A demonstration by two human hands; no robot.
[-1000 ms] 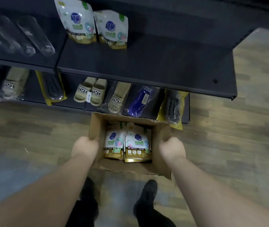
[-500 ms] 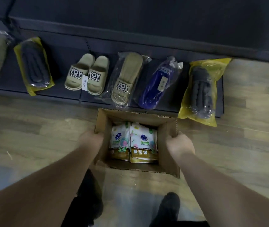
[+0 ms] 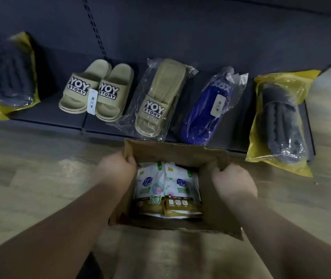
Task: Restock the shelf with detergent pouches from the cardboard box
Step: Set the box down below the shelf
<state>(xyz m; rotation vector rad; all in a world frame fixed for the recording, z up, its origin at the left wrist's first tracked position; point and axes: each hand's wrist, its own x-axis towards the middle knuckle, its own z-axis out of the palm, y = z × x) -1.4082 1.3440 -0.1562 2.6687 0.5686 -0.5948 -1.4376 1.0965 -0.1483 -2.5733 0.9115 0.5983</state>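
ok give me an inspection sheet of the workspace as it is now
surface: wooden floor in front of a dark bottom shelf.
job's things: open cardboard box holding detergent pouches, two showing side by side.
clutter: slippers on the bottom shelf: a loose beige pair, a bagged beige one, a bagged blue one, dark ones in yellow bags.
grippers: left hand grips the box's left wall; right hand grips its right wall, fingers curled over the rims.
cables: nothing seen.
surroundings: dark shelf back panel.
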